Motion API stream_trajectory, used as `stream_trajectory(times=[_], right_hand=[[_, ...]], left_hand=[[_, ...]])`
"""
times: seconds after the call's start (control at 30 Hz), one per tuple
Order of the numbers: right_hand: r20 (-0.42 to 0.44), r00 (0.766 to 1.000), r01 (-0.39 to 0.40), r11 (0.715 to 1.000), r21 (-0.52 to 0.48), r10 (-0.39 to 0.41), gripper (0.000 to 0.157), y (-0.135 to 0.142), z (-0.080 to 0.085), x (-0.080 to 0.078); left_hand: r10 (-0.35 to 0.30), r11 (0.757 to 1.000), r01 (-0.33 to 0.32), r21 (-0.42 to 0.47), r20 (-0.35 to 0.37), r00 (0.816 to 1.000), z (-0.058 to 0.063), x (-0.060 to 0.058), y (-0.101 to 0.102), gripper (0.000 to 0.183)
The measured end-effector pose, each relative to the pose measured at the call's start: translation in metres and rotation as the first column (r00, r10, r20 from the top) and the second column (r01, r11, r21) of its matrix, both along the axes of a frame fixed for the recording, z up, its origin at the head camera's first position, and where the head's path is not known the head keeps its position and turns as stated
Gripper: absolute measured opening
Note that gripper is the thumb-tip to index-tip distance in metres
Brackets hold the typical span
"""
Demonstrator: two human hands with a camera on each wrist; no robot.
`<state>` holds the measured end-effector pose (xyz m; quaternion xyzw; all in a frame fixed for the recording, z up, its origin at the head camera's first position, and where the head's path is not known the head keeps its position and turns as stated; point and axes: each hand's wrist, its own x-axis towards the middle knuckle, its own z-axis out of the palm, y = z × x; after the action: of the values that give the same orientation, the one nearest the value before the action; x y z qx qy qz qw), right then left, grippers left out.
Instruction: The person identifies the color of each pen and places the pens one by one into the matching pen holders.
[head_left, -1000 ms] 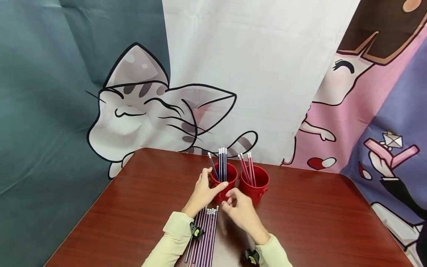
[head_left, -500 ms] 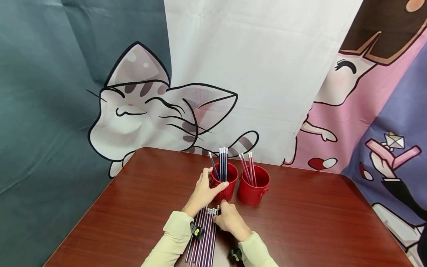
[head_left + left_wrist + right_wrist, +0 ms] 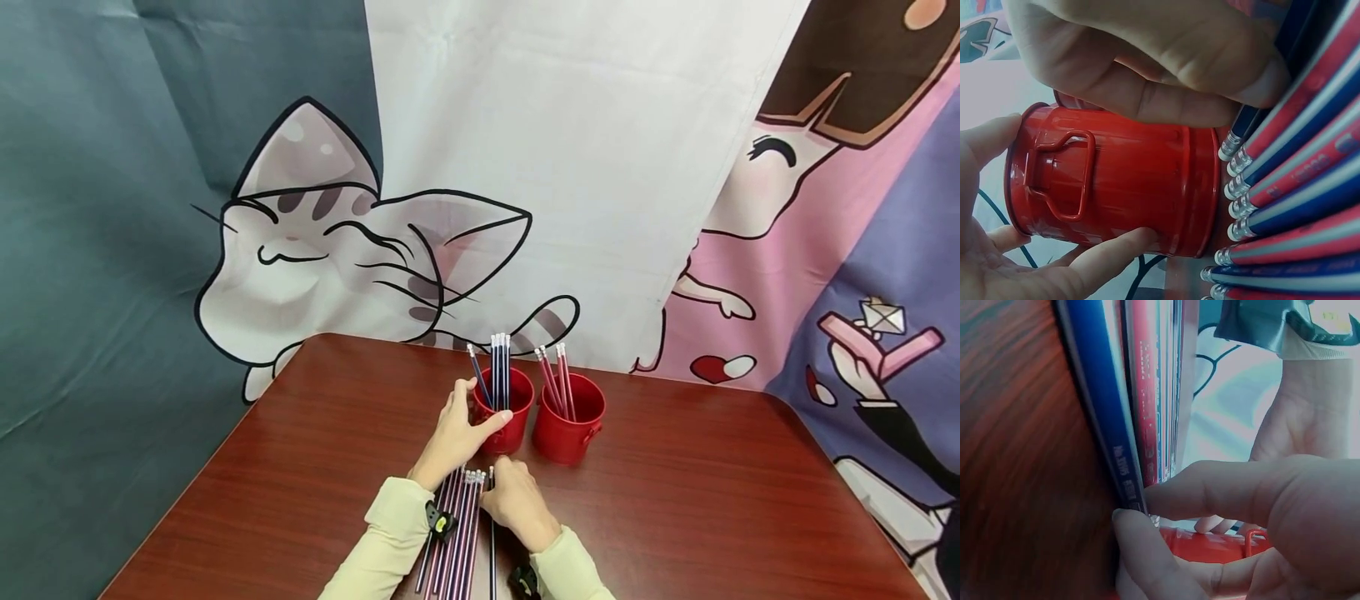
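My left hand (image 3: 453, 433) holds the left red bucket (image 3: 1141, 181), its thumb and fingers spread around the side and rim. Several dark blue pencils (image 3: 501, 375) with white erasers stand in that bucket. My right hand (image 3: 519, 502) pinches a blue pencil (image 3: 1100, 394) near its eraser end, between thumb and fingertip. This pencil lies on the table, slightly apart from a row of blue and red striped pencils (image 3: 459, 533) to its left. In the left wrist view, the row's metal ferrules and erasers point toward the bucket's base.
A second red bucket (image 3: 566, 437) stands to the right, with several pink-red pencils (image 3: 558, 383) leaning in it. The buckets are close together on the brown wooden table (image 3: 697, 483). A printed cloth (image 3: 585, 167) hangs behind the table.
My right hand has come down from in front of the buckets to the pencil row and taken hold of a blue pencil, drawing it rightward from the others. My left hand stays put.
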<state>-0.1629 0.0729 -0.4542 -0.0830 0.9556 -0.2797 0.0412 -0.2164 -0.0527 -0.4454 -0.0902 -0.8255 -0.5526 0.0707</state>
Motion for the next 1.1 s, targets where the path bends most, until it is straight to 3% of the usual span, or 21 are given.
stream_trajectory(times=[0.2,0.47,0.7,0.93,1.1], right_hand=[[-0.013,1.0,-0.025,1.0,-0.002,0.025,0.017,-0.002,0.003,0.004],[0.038,0.997,-0.059,0.998,-0.033,0.06,0.016,0.0,0.007,0.007],[0.039,0.998,-0.051,0.998,-0.04,0.053,0.022,0.008,0.012,0.003],[0.162,0.985,-0.027,0.977,-0.212,0.063,0.015,0.018,0.021,0.0],[0.155,0.987,0.009,0.949,-0.314,0.042,0.025,0.028,0.035,-0.001]], left_hand=[[0.006,1.0,-0.006,-0.021,0.013,1.0,-0.001,0.0,-0.001,0.069],[0.012,1.0,-0.012,-0.018,0.011,1.0,-0.001,0.001,-0.002,0.069],[0.014,1.0,-0.014,-0.022,-0.003,1.0,0.0,0.0,0.0,0.069],[0.027,0.999,-0.026,-0.025,0.008,1.0,-0.002,-0.001,0.0,0.069],[0.023,0.999,-0.023,-0.025,-0.006,1.0,-0.002,-0.001,0.001,0.07]])
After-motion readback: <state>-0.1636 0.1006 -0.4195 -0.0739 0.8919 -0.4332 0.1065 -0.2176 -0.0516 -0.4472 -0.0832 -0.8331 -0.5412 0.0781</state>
